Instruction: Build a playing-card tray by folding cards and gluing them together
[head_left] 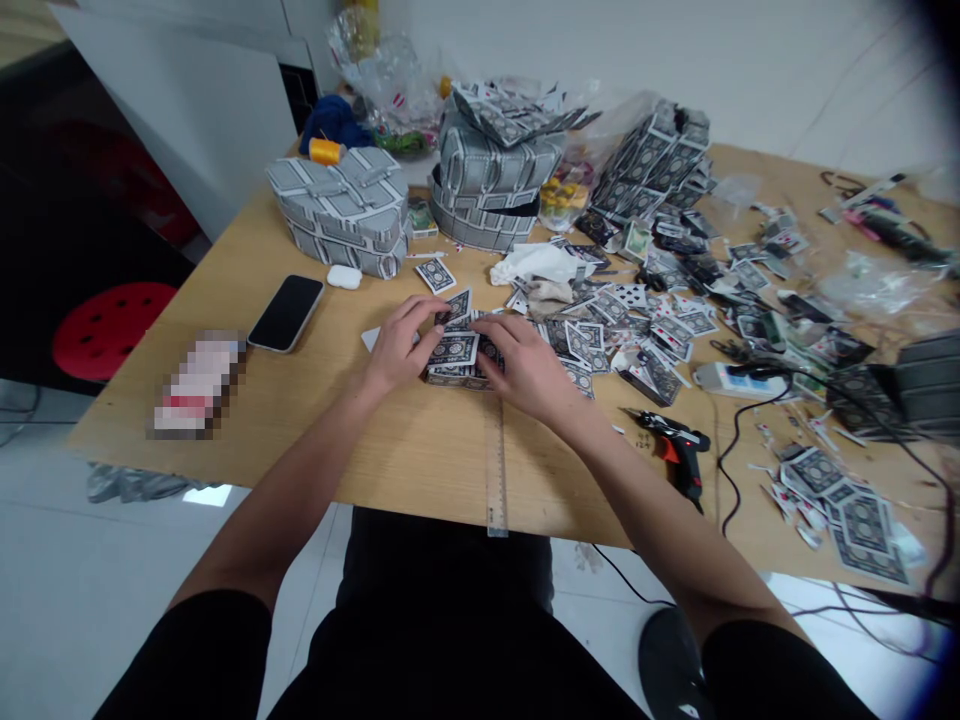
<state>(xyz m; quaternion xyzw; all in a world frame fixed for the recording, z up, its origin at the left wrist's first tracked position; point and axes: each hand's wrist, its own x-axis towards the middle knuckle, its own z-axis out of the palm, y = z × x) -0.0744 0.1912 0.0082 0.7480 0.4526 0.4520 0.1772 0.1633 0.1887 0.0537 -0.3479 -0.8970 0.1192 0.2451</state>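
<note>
Near the middle of the table lies a low, flat piece made of black-and-white patterned playing cards (454,350). At its left end, my left hand (401,345) is closed, its fingertips on a tilted playing card (456,308) that stands up at the back of the piece. My right hand (521,365) curls round the right part, fingers at the back and thumb in front. The tips of some fingers are partly hidden. A clear ruler (496,470) lies below my right hand, reaching the table's front edge.
Loose playing cards (585,345) spread to the right. A hot glue gun (675,445) with its cord lies right of my right forearm. Behind stand card-covered boxes (341,210). A phone (286,313) and a white earbud case (344,277) lie to the left.
</note>
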